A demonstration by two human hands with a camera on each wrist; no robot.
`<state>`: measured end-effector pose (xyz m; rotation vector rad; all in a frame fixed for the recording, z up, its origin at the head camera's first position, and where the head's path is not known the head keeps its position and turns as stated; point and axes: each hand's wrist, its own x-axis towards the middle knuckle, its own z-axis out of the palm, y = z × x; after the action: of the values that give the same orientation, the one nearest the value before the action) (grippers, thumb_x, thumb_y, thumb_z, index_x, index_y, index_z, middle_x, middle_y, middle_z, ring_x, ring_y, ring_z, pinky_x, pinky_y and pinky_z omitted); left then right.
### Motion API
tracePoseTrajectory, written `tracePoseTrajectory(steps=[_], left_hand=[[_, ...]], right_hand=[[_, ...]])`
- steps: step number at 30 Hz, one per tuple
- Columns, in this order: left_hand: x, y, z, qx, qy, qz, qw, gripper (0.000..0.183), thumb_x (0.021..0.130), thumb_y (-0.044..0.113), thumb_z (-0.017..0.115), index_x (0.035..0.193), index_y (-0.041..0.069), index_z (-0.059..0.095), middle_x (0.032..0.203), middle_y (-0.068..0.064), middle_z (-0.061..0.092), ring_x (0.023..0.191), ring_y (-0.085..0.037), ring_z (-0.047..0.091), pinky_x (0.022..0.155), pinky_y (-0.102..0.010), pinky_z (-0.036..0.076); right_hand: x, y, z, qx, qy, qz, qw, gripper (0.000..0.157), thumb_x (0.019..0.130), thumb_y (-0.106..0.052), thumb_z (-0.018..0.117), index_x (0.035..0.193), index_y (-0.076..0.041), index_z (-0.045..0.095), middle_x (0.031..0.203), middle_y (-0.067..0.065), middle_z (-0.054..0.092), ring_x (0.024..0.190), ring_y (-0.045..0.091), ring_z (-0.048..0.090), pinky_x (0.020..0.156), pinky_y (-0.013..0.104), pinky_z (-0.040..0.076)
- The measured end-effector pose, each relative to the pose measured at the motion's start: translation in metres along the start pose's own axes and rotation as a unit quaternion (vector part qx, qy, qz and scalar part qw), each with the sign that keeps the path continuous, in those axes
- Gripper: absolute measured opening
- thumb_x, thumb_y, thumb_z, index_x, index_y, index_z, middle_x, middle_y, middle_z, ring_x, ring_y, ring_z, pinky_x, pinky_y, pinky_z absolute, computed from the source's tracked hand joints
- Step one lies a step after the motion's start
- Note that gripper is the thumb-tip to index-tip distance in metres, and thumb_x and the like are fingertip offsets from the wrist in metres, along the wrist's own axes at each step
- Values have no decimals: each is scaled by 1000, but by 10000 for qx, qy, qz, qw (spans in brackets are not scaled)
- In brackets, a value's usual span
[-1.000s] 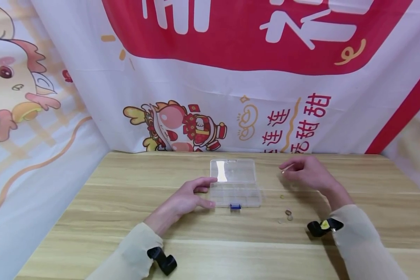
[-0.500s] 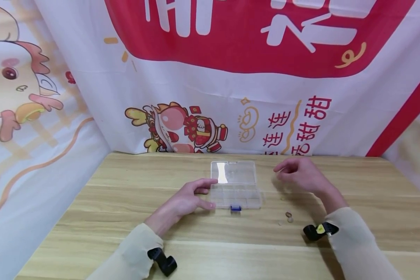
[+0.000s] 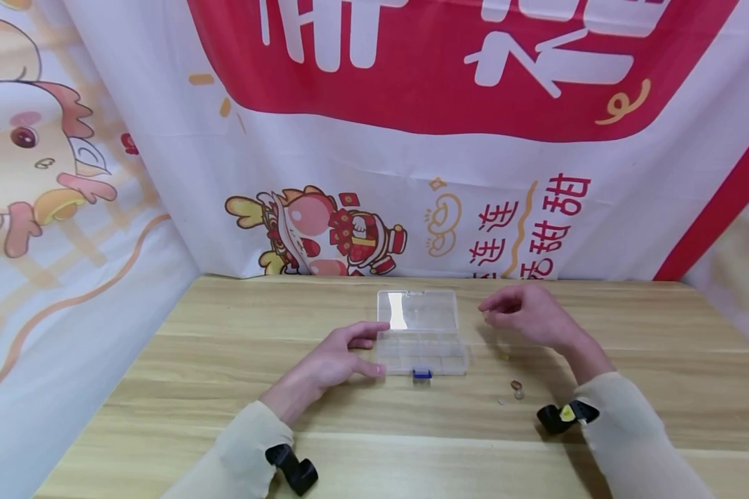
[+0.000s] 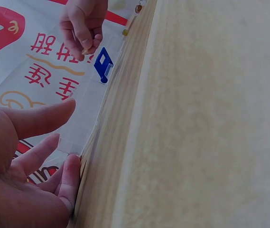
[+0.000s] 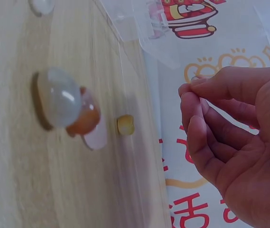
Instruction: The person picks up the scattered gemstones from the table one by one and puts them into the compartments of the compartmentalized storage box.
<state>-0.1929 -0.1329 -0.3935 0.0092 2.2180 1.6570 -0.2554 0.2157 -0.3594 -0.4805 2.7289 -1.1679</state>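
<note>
A clear plastic compartment box (image 3: 390, 362) lies on the table, its clear lid (image 3: 433, 310) folded back and a blue latch (image 3: 422, 375) at its front. My left hand (image 3: 337, 357) rests at the box's left side, thumb by the front corner and fingers extended near the hinge. To the right of the lid, my right hand (image 3: 533, 315) pinches a tiny tan stone (image 4: 86, 51) between thumb and fingertip, just above the table; the fingers mostly cover it. No stones can be made out inside the compartments.
Small polished stones lie right of the box: a whitish one (image 5: 60, 97), an orange-brown one (image 5: 88, 114), a pale pink one (image 5: 96, 137), a yellow one (image 5: 125, 125) and another white one (image 5: 42, 5). A printed cloth (image 3: 349, 152) hangs behind the wooden table (image 3: 225, 416).
My right hand has moved left toward the lid, still pinching the small stone. The left hand stays beside the box. The head view has shifted slightly.
</note>
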Motion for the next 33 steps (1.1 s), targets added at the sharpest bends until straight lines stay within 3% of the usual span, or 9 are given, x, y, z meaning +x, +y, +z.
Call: tracePoseTrajectory(steps=[25, 33], left_hand=[[-1, -2, -1, 3, -19, -9, 10000, 72, 82, 6, 87, 145, 32, 64, 146, 0, 61, 135, -26, 52, 123, -54, 39], [0, 0, -2, 14, -32, 2, 10000, 71, 83, 6, 86, 146, 30, 64, 146, 0, 60, 135, -26, 51, 123, -53, 39]], right_hand=[[-1, -21, 9, 350, 121, -177, 9992, 24, 96, -16, 77, 117, -5, 76, 99, 9, 76, 87, 20, 68, 70, 27, 56], [-1, -39, 18, 514, 215, -306, 9980, 24, 96, -18, 78, 116, -5, 77, 100, 9, 77, 87, 19, 68, 70, 26, 55]])
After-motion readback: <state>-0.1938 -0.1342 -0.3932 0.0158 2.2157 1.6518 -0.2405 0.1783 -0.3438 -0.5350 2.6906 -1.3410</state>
